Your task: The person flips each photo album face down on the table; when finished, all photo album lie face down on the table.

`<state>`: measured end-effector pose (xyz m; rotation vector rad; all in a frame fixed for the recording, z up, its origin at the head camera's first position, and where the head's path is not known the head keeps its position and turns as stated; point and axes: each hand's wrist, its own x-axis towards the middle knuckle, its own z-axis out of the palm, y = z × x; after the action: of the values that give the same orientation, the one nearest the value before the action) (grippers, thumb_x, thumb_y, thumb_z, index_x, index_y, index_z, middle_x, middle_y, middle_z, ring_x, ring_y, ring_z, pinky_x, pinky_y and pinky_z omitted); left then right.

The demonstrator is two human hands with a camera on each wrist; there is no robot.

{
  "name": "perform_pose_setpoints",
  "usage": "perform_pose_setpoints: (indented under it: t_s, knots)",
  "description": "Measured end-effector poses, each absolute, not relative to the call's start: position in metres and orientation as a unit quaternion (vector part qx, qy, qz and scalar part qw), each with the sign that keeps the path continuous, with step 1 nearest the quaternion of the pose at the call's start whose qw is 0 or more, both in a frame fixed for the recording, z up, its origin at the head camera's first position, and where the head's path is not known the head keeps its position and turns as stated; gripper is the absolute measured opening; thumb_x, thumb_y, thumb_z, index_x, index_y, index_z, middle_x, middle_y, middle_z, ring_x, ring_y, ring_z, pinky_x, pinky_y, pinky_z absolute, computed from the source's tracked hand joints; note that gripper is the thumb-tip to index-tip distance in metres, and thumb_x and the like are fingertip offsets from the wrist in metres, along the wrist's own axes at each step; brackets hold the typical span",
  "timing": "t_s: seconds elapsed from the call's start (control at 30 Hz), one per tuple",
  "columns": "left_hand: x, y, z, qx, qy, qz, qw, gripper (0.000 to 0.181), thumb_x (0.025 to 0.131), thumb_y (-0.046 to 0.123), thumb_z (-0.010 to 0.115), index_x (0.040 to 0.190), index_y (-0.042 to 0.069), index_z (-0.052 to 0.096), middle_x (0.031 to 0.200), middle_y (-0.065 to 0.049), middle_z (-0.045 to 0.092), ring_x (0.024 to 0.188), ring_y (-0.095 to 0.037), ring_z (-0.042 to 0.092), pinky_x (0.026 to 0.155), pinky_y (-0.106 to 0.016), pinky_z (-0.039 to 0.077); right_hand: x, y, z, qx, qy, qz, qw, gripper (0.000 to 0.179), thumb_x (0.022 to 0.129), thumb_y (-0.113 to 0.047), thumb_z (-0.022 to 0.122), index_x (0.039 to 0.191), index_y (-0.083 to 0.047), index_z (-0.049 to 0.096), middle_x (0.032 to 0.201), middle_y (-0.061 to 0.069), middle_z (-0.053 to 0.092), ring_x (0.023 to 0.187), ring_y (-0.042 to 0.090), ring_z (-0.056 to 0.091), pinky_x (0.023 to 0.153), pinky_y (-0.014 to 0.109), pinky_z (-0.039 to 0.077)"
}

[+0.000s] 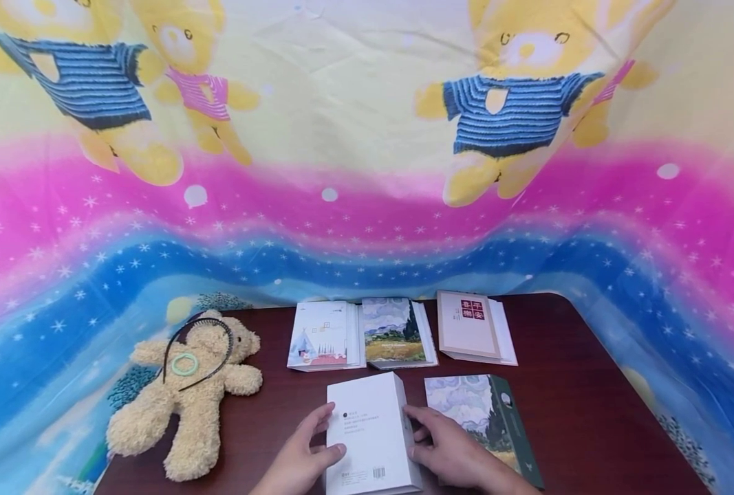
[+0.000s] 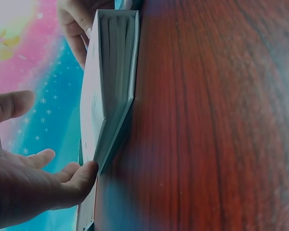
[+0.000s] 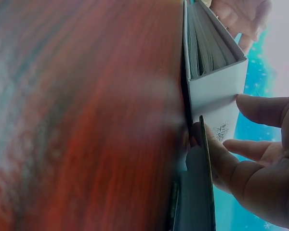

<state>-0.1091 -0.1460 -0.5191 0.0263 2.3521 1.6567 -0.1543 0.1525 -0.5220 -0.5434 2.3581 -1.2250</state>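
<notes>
A thick white hardcover book [image 1: 367,436] lies face down in front of me, with small print and a barcode on its back cover. My left hand [image 1: 301,454] is at its left edge; in the left wrist view a fingertip touches the cover's corner while the thumb [image 2: 17,105] stands off it. On the other side, my right hand [image 1: 444,447] rests against the spine [image 3: 221,91], its thumb tip at the upper edge and its fingers lower down. Beside that hand lies a book with a painted landscape and dark green band [image 1: 509,419], partly covered by the hand.
Along the back of the dark wooden table [image 1: 565,385] lie a white book with a tent picture [image 1: 320,337], a painted landscape book [image 1: 394,330] and a beige book with red characters [image 1: 468,326]. A teddy bear [image 1: 187,392] with a headband and green ring lies left.
</notes>
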Motion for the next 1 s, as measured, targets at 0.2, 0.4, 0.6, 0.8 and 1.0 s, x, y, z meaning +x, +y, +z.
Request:
perform_pose_setpoints:
  t_s: [0.2, 0.4, 0.6, 0.8, 1.0]
  knots:
    - [-0.109, -0.148, -0.517, 0.008, 0.816, 0.565, 0.121, 0.077, 0.092, 0.02, 0.076, 0.156, -0.001, 0.039, 0.145, -0.035, 0.047, 0.114, -0.04, 0.063, 0.095, -0.056, 0.053, -0.155, 0.15, -0.52, -0.194, 0.844, -0.453, 0.212, 0.067, 0.091, -0.013, 0.074, 0.151, 0.002, 0.048, 0.134, 0.014, 0.058, 0.104, 0.025, 0.063, 0.073, 0.028, 0.054]
    - [-0.11, -0.15, -0.513, 0.005, 0.819, 0.566, 0.097, 0.075, 0.092, 0.018, 0.077, 0.154, -0.004, 0.04, 0.147, -0.031, 0.047, 0.128, -0.046, 0.054, 0.098, -0.055, 0.052, -0.159, 0.145, -0.513, -0.186, 0.847, -0.459, 0.194, 0.067, 0.091, -0.017, 0.076, 0.15, 0.003, 0.049, 0.119, 0.01, 0.061, 0.097, 0.02, 0.062, 0.071, 0.027, 0.052]
    - [-0.114, -0.152, -0.51, -0.005, 0.816, 0.572, 0.078, 0.074, 0.092, 0.017, 0.076, 0.154, -0.004, 0.04, 0.153, -0.029, 0.044, 0.135, -0.049, 0.046, 0.103, -0.059, 0.048, -0.166, 0.14, -0.508, -0.178, 0.85, -0.46, 0.185, 0.069, 0.093, -0.021, 0.076, 0.151, 0.002, 0.048, 0.113, 0.009, 0.061, 0.09, 0.015, 0.061, 0.067, 0.028, 0.052]
    - [-0.119, -0.155, -0.511, -0.01, 0.804, 0.592, 0.054, 0.071, 0.092, 0.014, 0.077, 0.153, -0.002, 0.043, 0.154, -0.027, 0.044, 0.137, -0.049, 0.045, 0.104, -0.059, 0.047, -0.178, 0.134, -0.503, -0.178, 0.84, -0.481, 0.177, 0.07, 0.095, -0.022, 0.074, 0.153, 0.002, 0.044, 0.111, 0.012, 0.063, 0.087, 0.018, 0.062, 0.061, 0.03, 0.052]
    - [-0.128, -0.16, -0.51, -0.029, 0.795, 0.604, 0.055, 0.071, 0.093, 0.016, 0.076, 0.154, 0.002, 0.044, 0.155, -0.024, 0.045, 0.138, -0.047, 0.044, 0.102, -0.057, 0.05, -0.191, 0.128, -0.501, -0.164, 0.833, -0.498, 0.177, 0.071, 0.095, -0.023, 0.074, 0.153, 0.003, 0.043, 0.114, 0.014, 0.065, 0.084, 0.017, 0.065, 0.06, 0.033, 0.053]
